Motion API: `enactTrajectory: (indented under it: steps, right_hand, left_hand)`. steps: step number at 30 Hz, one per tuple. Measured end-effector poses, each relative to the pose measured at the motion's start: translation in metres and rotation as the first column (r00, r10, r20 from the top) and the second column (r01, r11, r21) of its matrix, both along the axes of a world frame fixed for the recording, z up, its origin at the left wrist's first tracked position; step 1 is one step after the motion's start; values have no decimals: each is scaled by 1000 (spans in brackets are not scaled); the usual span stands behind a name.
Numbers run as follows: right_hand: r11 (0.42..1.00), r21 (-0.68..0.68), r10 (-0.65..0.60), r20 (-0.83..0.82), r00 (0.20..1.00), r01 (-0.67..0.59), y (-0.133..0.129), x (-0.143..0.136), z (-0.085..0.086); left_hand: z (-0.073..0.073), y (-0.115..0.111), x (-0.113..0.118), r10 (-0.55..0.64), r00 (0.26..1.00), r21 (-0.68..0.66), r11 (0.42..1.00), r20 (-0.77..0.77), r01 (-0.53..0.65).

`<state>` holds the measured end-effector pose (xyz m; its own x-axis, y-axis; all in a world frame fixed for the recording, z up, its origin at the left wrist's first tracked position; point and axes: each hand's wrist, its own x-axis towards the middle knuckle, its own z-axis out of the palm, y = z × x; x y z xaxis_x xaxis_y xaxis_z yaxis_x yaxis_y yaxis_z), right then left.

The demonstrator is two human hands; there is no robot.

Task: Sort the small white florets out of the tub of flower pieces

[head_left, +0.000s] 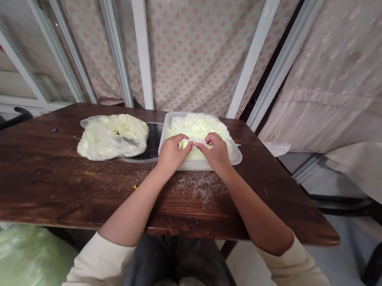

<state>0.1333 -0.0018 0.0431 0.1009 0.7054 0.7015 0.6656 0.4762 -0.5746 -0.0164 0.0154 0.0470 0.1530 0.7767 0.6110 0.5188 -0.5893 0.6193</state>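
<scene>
A white rectangular tub (pixel 236 156) on the dark wooden table holds a heap of pale green-white pieces (pixel 197 123). Over its near side, my left hand (pixel 174 154) pinches a small pale piece (pixel 184 143) between thumb and fingers. My right hand (pixel 216 152) is close beside it, thumb and fingertips pressed together near the same spot, with a bit of whitish material between the two hands. Whether that material is one piece or two is too small to tell. To the left of the tub lies a clear plastic bag (pixel 112 136) with more pale pieces in it.
A dark round plate or tray (pixel 153 143) sits partly under the bag. White grains are scattered on the wooden table (pixel 55 166) near its front edge. A large green plastic bag (pixel 21 280) stands at lower left. Dotted curtains and white frames rise behind.
</scene>
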Motion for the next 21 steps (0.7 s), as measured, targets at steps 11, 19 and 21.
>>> enactTrajectory:
  steps: [11, 19, 21]
  right_hand:
    - [998, 23, 62, 79, 995, -64, -1, 0, -1]
    - [999, 39, -38, 33, 999, 37, 1, 0, -2]
    - [999, 41, -8, 77, 997, 5, 1, 0, -2]
  left_hand:
    - [-2, 0, 1, -14, 1000, 13, 1000, 1, 14]
    - [0, 0, 0, -17, 1000, 10, 1000, 22, 16]
    - [0, 0, 0, -37, 999, 23, 999, 21, 36]
